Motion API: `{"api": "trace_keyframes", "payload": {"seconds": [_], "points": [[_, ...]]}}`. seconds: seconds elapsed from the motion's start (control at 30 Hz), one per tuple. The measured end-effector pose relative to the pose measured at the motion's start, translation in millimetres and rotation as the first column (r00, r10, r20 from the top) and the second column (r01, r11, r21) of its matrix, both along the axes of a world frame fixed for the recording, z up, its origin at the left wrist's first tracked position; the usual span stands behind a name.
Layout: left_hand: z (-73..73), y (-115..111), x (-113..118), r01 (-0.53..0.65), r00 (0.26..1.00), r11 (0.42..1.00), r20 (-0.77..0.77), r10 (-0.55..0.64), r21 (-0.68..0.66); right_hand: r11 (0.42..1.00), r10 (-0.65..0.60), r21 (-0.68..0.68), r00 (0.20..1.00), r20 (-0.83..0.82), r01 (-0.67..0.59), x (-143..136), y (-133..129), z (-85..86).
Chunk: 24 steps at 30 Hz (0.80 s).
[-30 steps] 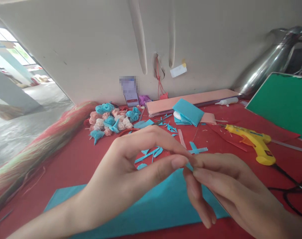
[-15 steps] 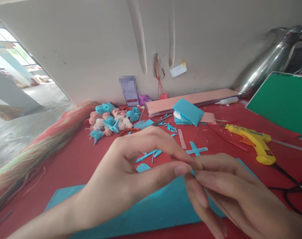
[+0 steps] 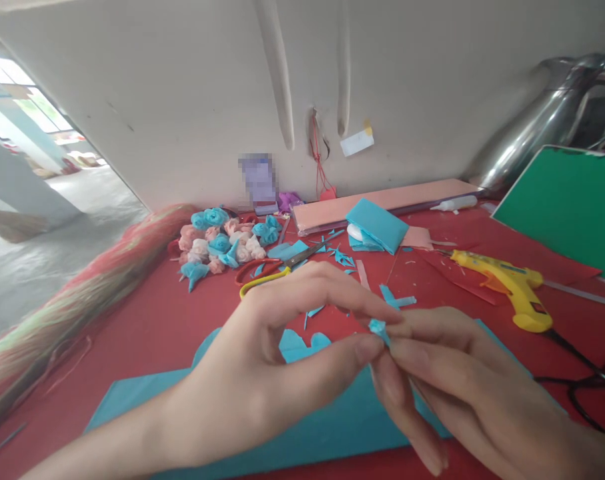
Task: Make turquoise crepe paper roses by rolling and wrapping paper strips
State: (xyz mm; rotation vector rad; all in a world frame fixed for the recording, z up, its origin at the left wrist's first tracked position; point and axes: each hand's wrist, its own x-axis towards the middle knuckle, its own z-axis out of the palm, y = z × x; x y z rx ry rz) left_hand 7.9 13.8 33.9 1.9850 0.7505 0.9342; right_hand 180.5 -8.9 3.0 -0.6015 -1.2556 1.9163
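Between my two hands is a small rolled piece of blue paper (image 3: 379, 329), its top showing above the fingertips. My left hand (image 3: 282, 353) pinches it from the left with thumb and forefinger. From the right, my right hand (image 3: 462, 367) holds its lower part in closed fingertips. Under the hands lies a large blue sheet (image 3: 302, 433) on the red table (image 3: 152, 333). Blue petal-shaped paper (image 3: 295, 345) shows through the gap below my left fingers. Scissors (image 3: 265, 280) with red and yellow handles lie just beyond my left hand.
Blue, pink and white paper flowers (image 3: 222, 243) are heaped at the back left, near a phone (image 3: 261, 183). Folded blue paper (image 3: 377, 225) and scraps lie behind the hands. A yellow glue gun (image 3: 517, 287) with a black cord is at right, before a green board (image 3: 567, 207).
The blue roll's tip now shows above my fingertips. My left hand has shifted slightly, and more of the scissors and the petal-shaped paper has come into view.
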Motion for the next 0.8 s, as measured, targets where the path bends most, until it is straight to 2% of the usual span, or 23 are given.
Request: {"api": "trace_keyframes", "payload": {"seconds": [0.27, 0.6, 0.8], "points": [[-1.9, 1, 0, 0.029, 0.998, 0.992, 0.050, -0.024, -0.121, 0.999, -0.017, -0.053, 0.996, -0.085, 0.013, -7, 1, -3.5], [-5.6, 3, 1, 0.080, 0.993, 0.977, 0.101, -0.061, -0.196, 0.995, -0.024, -0.099, 0.988, -0.154, 0.008, -3, -4, -10.9], [-8.7, 1, 5, 0.185, 0.963, 0.899, 0.258, -0.084, -0.398, 0.995, -0.026, -0.095, 0.981, -0.190, 0.008, -10, -2, -9.7]]}}
